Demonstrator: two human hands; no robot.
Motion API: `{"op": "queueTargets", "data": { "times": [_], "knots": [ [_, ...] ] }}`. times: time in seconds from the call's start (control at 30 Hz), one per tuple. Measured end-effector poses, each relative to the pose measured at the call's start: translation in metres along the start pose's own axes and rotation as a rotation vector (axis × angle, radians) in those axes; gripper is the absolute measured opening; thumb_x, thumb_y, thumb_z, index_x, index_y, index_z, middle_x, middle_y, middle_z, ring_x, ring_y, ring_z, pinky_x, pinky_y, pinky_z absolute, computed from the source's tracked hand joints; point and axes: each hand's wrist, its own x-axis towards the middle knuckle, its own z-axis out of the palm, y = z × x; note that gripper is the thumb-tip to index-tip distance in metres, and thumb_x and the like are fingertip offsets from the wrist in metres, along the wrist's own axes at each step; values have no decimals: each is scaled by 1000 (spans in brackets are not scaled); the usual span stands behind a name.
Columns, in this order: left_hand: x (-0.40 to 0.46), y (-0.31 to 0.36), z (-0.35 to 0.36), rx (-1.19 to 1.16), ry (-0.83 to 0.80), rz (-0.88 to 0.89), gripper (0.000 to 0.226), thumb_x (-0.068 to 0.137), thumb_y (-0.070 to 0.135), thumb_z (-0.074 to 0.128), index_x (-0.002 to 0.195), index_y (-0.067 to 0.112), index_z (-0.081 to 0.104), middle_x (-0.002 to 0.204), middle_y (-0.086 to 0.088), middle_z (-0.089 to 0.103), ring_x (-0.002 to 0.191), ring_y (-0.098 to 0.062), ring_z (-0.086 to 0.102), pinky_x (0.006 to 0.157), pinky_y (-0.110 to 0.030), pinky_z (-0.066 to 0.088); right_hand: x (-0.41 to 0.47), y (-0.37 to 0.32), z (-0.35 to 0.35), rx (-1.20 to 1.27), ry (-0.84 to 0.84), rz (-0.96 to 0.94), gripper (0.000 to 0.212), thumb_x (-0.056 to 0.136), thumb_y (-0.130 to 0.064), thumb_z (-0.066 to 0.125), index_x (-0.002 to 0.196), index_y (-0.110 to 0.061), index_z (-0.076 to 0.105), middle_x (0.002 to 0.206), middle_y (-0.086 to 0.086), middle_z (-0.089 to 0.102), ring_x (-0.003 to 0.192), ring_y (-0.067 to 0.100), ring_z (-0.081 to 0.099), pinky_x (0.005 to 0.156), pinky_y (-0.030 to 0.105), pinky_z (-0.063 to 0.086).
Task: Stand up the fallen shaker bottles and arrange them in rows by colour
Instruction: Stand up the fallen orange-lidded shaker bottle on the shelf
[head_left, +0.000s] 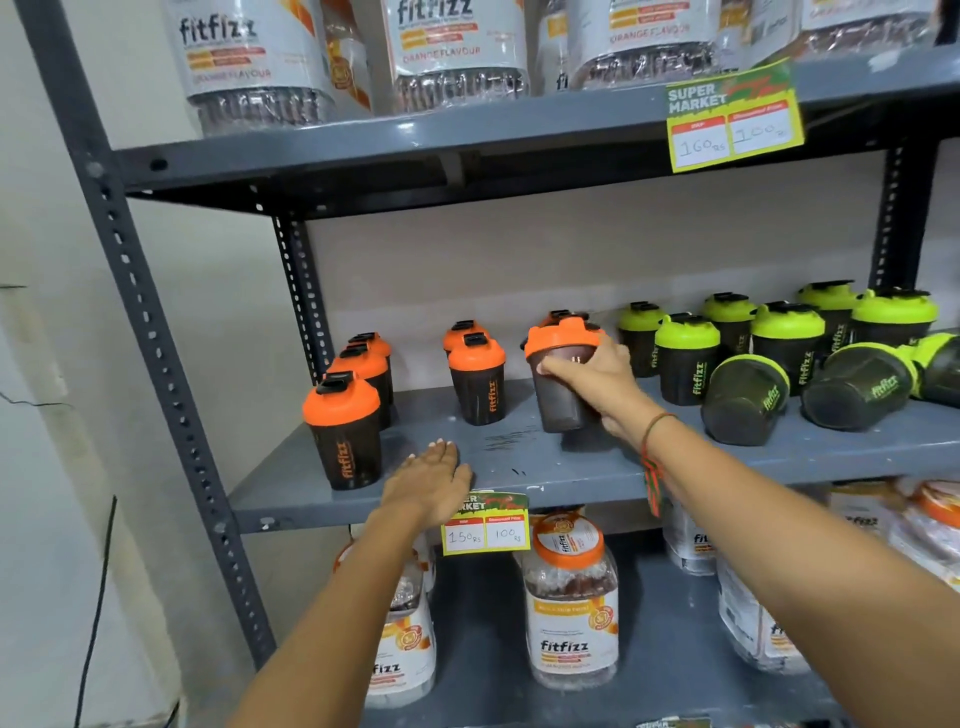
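My right hand (597, 382) grips an orange-lidded black shaker bottle (558, 400), held nearly upright just above the middle shelf (519, 483). My left hand (434, 480) rests flat and empty on the shelf's front edge. Orange-lidded shakers stand upright at the left (345, 431) and in the middle (478, 382). Several green-lidded shakers (685, 358) stand upright at the right. Two green-lidded shakers lie on their sides in front of them, one (743, 397) with its base toward me, another (857, 387) further right. A third fallen one is cut off by the right edge.
The grey metal rack has an upright post (156, 338) at the left. Large fitfizz jars (571, 603) fill the shelf below and the shelf above. Yellow price tags (485, 527) hang from the shelf edges. A white wall lies to the left.
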Motion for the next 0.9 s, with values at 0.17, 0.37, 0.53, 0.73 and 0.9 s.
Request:
{"op": "queueTargets", "data": {
  "times": [0.17, 0.37, 0.53, 0.73, 0.9],
  "knots": [
    [-1, -5, 1, -10, 19, 25, 63, 97, 42, 16, 152, 12, 15, 162, -7, 12, 148, -19, 12, 120, -37, 7, -25, 8, 40, -85, 33, -170, 94, 63, -43, 84, 142, -19, 38, 142, 7, 36, 127, 28, 46, 99, 34, 39],
    [-1, -6, 4, -20, 75, 47, 61, 97, 37, 18, 150, 9, 21, 160, -10, 20, 147, -20, 18, 119, -37, 9, -43, 15, 70, -120, 49, -333, 88, 65, -33, 88, 135, -16, 36, 136, 9, 39, 121, 28, 48, 91, 32, 40],
    [-2, -5, 4, -32, 88, 47, 62, 96, 37, 19, 150, 8, 22, 159, -10, 21, 147, -20, 19, 119, -37, 10, -57, 21, 82, -133, 99, -397, 89, 63, -37, 90, 129, -17, 34, 131, 8, 42, 119, 29, 48, 88, 35, 43],
    [-4, -4, 4, -40, 96, 54, 62, 96, 37, 19, 150, 8, 23, 159, -11, 22, 147, -20, 19, 120, -39, 10, -63, 19, 81, -204, 112, -410, 98, 60, -46, 90, 134, -18, 32, 137, 10, 39, 122, 33, 49, 87, 35, 43],
    [-1, -4, 7, -26, 104, 52, 61, 96, 37, 20, 149, 8, 26, 159, -10, 24, 146, -20, 21, 119, -39, 12, -71, 18, 56, -239, 134, -437, 102, 63, -64, 80, 140, -21, 29, 140, 6, 38, 126, 28, 47, 95, 43, 45]
  ]
}}
